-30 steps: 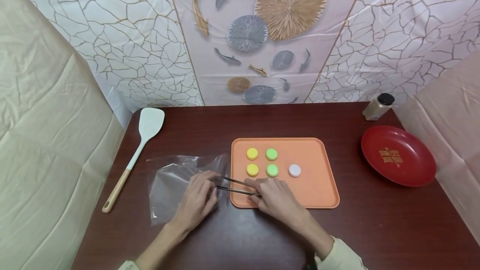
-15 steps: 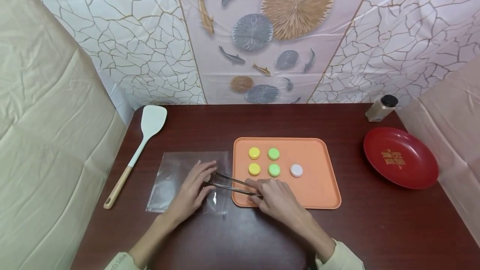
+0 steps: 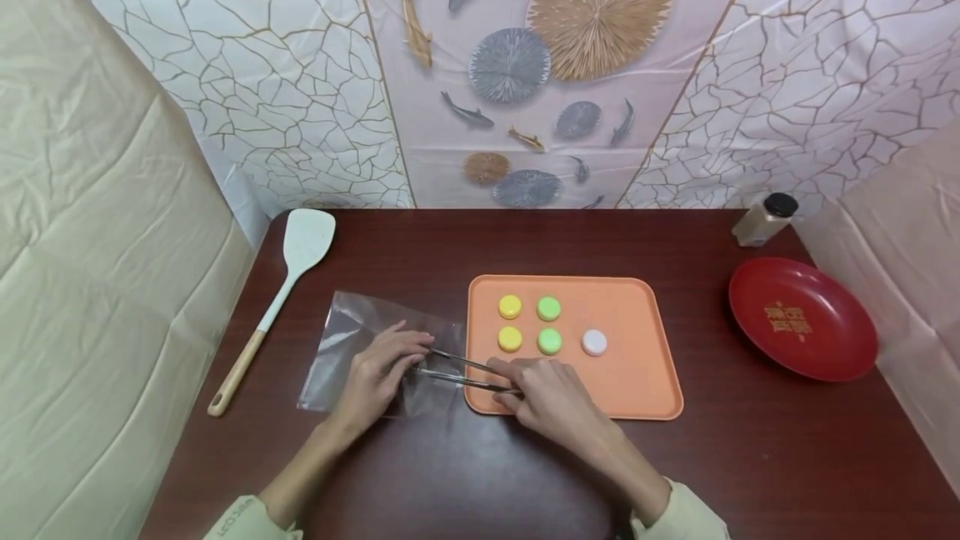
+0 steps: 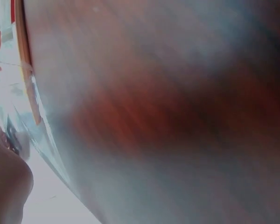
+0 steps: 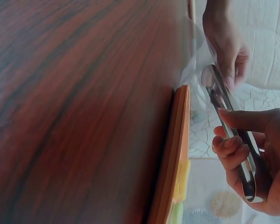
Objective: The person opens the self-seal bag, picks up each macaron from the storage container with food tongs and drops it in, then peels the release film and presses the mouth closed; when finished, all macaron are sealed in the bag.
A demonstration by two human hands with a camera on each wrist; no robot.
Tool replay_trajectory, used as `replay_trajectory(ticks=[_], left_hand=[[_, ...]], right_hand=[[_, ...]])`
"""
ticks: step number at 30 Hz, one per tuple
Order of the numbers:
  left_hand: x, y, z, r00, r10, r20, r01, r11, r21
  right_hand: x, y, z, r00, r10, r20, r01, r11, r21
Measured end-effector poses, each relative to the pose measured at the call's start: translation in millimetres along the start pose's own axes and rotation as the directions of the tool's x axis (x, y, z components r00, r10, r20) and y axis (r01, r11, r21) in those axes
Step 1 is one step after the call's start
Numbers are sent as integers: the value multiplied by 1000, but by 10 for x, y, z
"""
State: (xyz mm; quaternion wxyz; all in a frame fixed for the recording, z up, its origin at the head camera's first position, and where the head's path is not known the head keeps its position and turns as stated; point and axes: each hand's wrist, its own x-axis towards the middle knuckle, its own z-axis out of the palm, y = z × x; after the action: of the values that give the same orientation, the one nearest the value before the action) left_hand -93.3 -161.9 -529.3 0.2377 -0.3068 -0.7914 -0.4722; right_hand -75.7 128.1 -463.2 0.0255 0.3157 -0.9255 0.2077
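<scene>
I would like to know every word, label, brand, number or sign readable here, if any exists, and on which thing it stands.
No text can be read with certainty.
Red plate: gold characters, too small and blurred to read.
Left sleeve: small lettering, too blurred to read.

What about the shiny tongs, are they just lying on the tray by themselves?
No, the right hand grips the tongs, and their tips reach past the tray toward the left hand.
</scene>
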Motion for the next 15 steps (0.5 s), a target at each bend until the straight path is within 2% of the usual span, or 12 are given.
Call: replay_trajectory(ticks=[3, 8, 15], left_hand=[[22, 54, 25, 1000, 1, -19, -1, 1000, 5], [48, 123, 46, 1000, 1, -5, -1, 1000, -8], [70, 153, 29, 999, 19, 26, -18, 999, -31]], right_hand=[[51, -45, 13, 1000, -29, 3, 29, 999, -31], [151, -84, 89, 999, -47, 16, 47, 997, -57], [305, -143, 273, 995, -102, -15, 102, 995, 19]])
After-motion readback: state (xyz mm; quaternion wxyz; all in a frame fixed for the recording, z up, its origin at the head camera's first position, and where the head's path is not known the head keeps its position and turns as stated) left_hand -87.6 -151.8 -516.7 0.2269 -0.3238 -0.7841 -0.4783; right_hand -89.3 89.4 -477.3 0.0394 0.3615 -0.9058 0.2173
